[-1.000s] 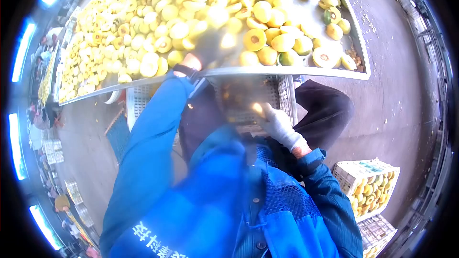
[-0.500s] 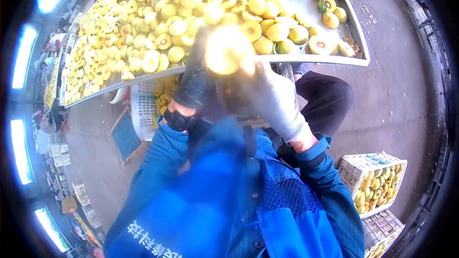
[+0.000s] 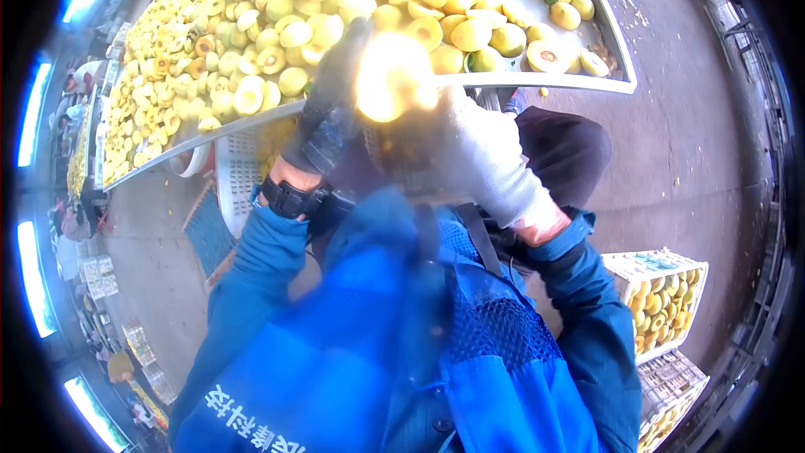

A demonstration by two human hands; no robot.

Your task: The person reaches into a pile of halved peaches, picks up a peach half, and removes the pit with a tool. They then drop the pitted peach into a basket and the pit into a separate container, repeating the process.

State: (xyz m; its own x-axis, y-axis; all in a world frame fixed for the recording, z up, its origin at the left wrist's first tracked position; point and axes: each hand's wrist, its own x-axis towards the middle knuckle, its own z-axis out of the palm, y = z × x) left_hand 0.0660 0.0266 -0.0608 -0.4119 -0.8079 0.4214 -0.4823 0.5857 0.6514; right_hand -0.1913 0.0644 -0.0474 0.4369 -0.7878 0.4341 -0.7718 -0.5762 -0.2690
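My left hand [image 3: 323,122], in a dark glove with a black watch at the wrist, reaches up to the near edge of a metal-rimmed table [image 3: 545,79]. My right hand [image 3: 490,147], in a white glove, is beside it just below that edge. A strong glare covers the space between the hands. It hides the fingers and anything they may hold. Halved yellow fruit [image 3: 293,33], peach-like with brownish hollows, is heaped on the table just beyond both hands.
Below the table at left are a white plastic crate [image 3: 237,176] and a teal woven panel [image 3: 210,231]. Stacked crates of fruit [image 3: 667,306] stand on the floor at right. A dark-trousered leg [image 3: 566,155] is beside my right hand. Other people are at far left.
The view has shifted slightly, so the table and crates appear higher and further left. My hands have moved a little further apart. The glare still covers the fingers.
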